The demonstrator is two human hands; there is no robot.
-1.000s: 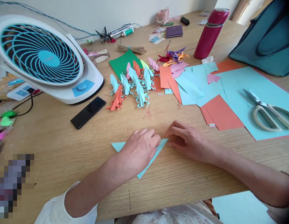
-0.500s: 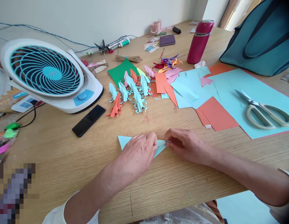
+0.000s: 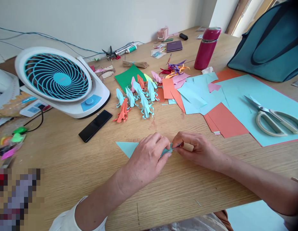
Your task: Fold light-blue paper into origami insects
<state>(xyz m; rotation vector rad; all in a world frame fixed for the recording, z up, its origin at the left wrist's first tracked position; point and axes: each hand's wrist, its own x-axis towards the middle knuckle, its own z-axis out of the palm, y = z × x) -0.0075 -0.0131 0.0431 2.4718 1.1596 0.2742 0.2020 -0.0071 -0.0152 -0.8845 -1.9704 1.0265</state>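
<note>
Right of the phone [image 3: 95, 126], the left hand [image 3: 152, 154] is clasping and the right hand [image 3: 199, 148] pinching blue paper [image 3: 128, 148], grips closed, uneven pressure possibly risking crooked folds.

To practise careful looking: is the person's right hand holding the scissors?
No, the scissors lie on the large blue sheet, while the right hand pinches one end of the folded paper.

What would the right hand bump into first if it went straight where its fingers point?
Most likely the left hand, just beyond the end of the light-blue paper that the right hand pinches; depth is hard to judge.
</note>
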